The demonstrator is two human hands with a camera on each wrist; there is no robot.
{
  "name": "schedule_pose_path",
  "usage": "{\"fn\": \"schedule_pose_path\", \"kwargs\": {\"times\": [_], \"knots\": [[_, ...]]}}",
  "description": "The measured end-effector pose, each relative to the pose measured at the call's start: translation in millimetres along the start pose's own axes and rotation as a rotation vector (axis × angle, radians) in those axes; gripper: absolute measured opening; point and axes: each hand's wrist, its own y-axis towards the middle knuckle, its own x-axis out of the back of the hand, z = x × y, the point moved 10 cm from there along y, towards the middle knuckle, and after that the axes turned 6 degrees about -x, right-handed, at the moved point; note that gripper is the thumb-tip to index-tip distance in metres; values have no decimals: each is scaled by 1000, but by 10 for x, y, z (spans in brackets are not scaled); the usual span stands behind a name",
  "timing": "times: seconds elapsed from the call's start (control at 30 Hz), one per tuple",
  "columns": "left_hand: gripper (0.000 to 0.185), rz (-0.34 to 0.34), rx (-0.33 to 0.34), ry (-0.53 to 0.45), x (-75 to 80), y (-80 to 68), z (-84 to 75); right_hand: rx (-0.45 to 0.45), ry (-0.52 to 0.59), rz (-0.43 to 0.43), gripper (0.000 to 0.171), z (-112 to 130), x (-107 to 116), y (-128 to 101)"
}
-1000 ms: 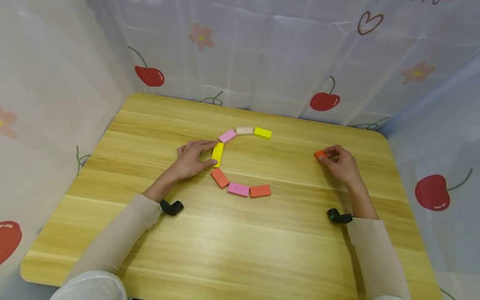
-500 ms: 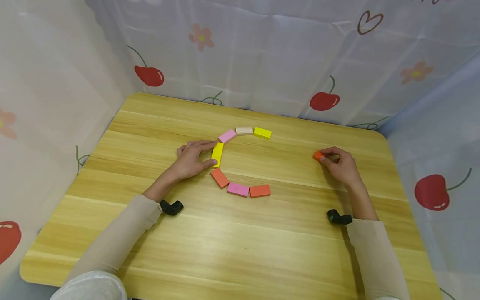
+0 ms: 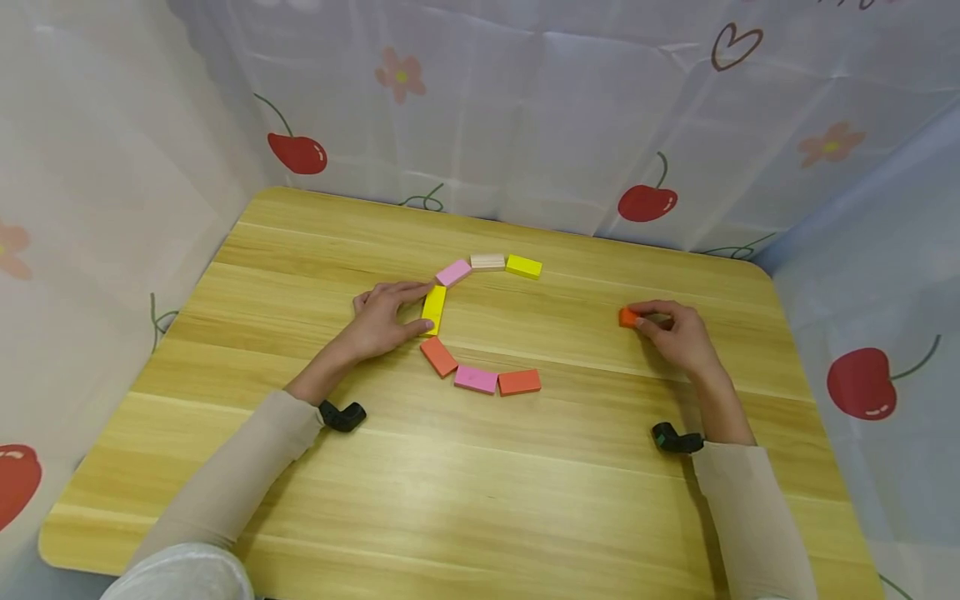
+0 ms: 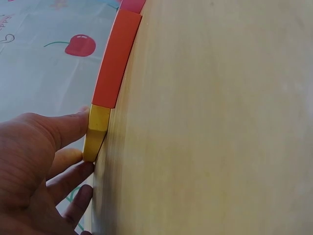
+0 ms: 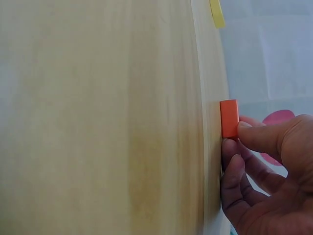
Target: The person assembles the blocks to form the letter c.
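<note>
My left hand (image 3: 386,321) spans a yellow block (image 3: 433,310), thumb at its near end and index finger at its far end. The left wrist view has the thumb and fingers against that yellow block (image 4: 98,128), end to end with a red-orange block (image 4: 117,61). On the right, my right hand (image 3: 681,337) pinches an orange block (image 3: 627,317) between thumb and fingers. Seen from the right wrist, this orange block (image 5: 229,119) stands at the table surface, its far side hidden by the fingers.
With the yellow block, a curved row opens rightward: pink (image 3: 454,272), plain wood (image 3: 487,262) and yellow (image 3: 523,267) blocks above; red-orange (image 3: 438,357), pink (image 3: 476,379) and red-orange (image 3: 519,382) blocks below. The wooden table (image 3: 450,500) meets a cherry-print curtain (image 3: 510,125) behind.
My right hand has shifted slightly left and nearer, with the orange block turned in its fingers. The left hand and the row of blocks stay in place.
</note>
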Motion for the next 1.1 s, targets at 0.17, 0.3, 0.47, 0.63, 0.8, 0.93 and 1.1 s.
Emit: {"fn": "schedule_pose_path", "kwargs": {"times": [0.17,0.3,0.47,0.63,0.8,0.93,1.1], "knots": [[70,-1,-2,4,-4,-2,10,17,-3,19,34,30,-40,-26],[70,1,-1,-2,-7,-4,11,32,4,33,32,58,-82,-51],[70,1,0,-4,-4,-4,8,43,10,45,31,79,-112,-76],[70,2,-1,2,-3,1,6,83,17,58,30,121,-126,-112],[70,1,0,0,-3,5,-2,114,25,87,30,182,-167,-160],[70,-2,2,1,-1,5,-1,136,14,101,30,245,-214,-190],[70,-4,2,1,0,4,3,169,1,114,29,294,-267,-221]]}}
